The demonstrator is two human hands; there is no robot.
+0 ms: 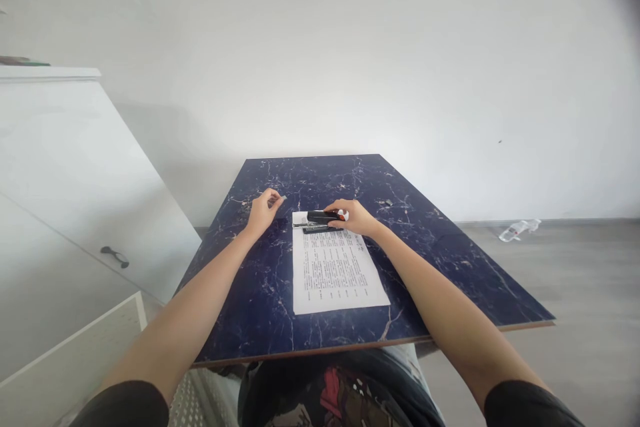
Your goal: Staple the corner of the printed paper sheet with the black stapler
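My right hand [353, 215] is closed on a black stapler [320, 217] with a red spot near its back end. The stapler lies across the top of a printed sheet of paper [335, 273], and a metal part sticks out of its left end. To the left, above the table, my left hand [263, 209] pinches a small silvery strip of staples [283, 198] between thumb and fingertips. The strip is apart from the stapler. A small dark piece [388, 203] lies on the table beyond my right hand; its kind is too small to tell.
The dark blue marble-patterned table [250, 320] reaches towards a white wall [320, 47]. At left stands a white cabinet [75, 167] with a dark handle [115, 257]. A white toy car [519, 230] is on the floor at right.
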